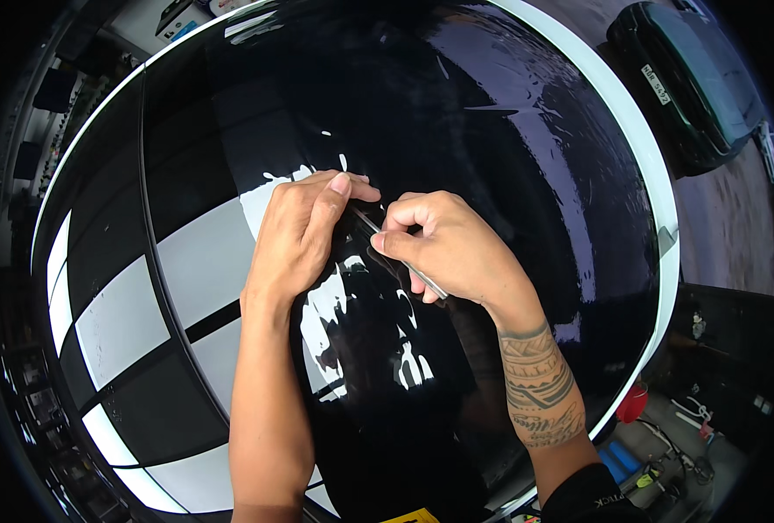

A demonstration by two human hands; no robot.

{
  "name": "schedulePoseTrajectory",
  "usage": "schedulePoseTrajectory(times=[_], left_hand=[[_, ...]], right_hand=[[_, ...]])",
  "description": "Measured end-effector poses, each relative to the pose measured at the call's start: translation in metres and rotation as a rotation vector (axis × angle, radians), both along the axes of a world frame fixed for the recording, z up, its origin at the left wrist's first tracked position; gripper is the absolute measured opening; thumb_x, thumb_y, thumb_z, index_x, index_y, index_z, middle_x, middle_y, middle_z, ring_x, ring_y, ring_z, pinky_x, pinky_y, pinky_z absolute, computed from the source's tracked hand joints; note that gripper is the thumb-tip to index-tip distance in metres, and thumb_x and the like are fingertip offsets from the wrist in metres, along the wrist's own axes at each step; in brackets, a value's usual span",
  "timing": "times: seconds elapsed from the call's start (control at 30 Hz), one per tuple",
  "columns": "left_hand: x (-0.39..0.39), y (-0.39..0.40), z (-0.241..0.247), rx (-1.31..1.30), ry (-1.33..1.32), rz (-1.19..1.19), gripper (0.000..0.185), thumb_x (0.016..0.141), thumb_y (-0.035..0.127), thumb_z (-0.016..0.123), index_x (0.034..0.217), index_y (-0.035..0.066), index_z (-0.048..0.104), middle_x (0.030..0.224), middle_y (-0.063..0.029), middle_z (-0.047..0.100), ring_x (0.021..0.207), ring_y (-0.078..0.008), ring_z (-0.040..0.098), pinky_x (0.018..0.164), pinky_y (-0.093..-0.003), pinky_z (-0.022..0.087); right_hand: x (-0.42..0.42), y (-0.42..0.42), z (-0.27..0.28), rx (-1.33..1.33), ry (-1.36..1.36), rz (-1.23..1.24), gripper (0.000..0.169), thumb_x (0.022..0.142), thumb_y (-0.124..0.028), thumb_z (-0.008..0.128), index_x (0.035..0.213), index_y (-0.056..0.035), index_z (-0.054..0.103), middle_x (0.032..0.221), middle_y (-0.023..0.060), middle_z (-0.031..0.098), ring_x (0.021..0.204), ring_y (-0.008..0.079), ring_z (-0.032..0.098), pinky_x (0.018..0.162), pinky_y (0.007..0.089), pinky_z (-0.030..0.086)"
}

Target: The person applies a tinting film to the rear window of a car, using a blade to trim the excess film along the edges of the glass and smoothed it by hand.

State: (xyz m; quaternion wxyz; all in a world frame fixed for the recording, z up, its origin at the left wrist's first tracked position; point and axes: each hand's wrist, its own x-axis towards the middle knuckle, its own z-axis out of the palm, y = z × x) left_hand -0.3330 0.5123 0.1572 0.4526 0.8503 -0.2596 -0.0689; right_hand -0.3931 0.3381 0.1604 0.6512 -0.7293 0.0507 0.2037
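Before me spreads a glossy black car roof panel [360,98], partly covered by what looks like rippled dark film or liquid with wavy reflections. My right hand [449,242] grips a thin metal rod-like tool [430,281] between thumb and fingers. The tool slants up and left towards my left fingertips. My left hand [308,216] lies low over the panel, left of the tool's upper end, thumb and fingers extended. Its fingers partly hide that end, and I cannot tell whether they touch it.
White trim [662,294] curves round the panel. A dark car [687,85] stands at the upper right. A red container [633,403], blue objects [619,461] and cables lie at the lower right. Something yellow [413,518] shows at the bottom edge.
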Motion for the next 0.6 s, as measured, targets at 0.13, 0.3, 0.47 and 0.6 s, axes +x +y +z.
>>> schedulePoseTrajectory(times=[0.13, 0.3, 0.47, 0.6], left_hand=[[0.0011, -0.0009, 0.0011, -0.016, 0.014, -0.038, 0.053, 0.100, 0.031, 0.032, 0.093, -0.004, 0.072, 0.094, -0.0221, 0.069, 0.086, -0.0359, 0.065, 0.084, -0.0390, 0.048], [0.0015, -0.0019, -0.0031, -0.097, 0.067, -0.064, 0.056, 0.100, 0.031, 0.029, 0.093, -0.006, 0.071, 0.100, -0.0224, 0.069, 0.094, -0.0366, 0.064, 0.089, -0.0402, 0.046], [0.0025, -0.0012, -0.0027, -0.004, 0.024, -0.075, 0.055, 0.098, 0.031, 0.030, 0.093, -0.006, 0.071, 0.099, -0.0219, 0.069, 0.095, -0.0360, 0.064, 0.090, -0.0399, 0.046], [0.0029, -0.0003, -0.0020, -0.005, 0.008, -0.076, 0.054, 0.098, 0.030, 0.031, 0.091, -0.006, 0.070, 0.097, -0.0206, 0.069, 0.093, -0.0346, 0.064, 0.089, -0.0389, 0.046]], right_hand=[[-0.0030, -0.0021, -0.0020, 0.017, -0.002, -0.017, 0.029, 0.089, -0.013, 0.062, 0.066, 0.0036, 0.055, 0.054, 0.0075, 0.055, 0.044, 0.0140, 0.059, 0.038, 0.0258, 0.047], [-0.0032, -0.0057, -0.0014, 0.003, 0.031, -0.015, 0.029, 0.090, -0.014, 0.063, 0.067, 0.0008, 0.055, 0.059, 0.0025, 0.051, 0.043, 0.0096, 0.056, 0.035, 0.0223, 0.042], [0.0008, -0.0082, -0.0020, -0.022, 0.012, 0.000, 0.029, 0.089, -0.015, 0.064, 0.067, 0.0011, 0.055, 0.056, 0.0032, 0.052, 0.043, 0.0106, 0.057, 0.035, 0.0227, 0.043], [0.0022, -0.0071, -0.0026, -0.029, -0.007, -0.005, 0.028, 0.089, -0.012, 0.061, 0.065, 0.0025, 0.057, 0.051, 0.0065, 0.055, 0.042, 0.0127, 0.058, 0.039, 0.0258, 0.045]])
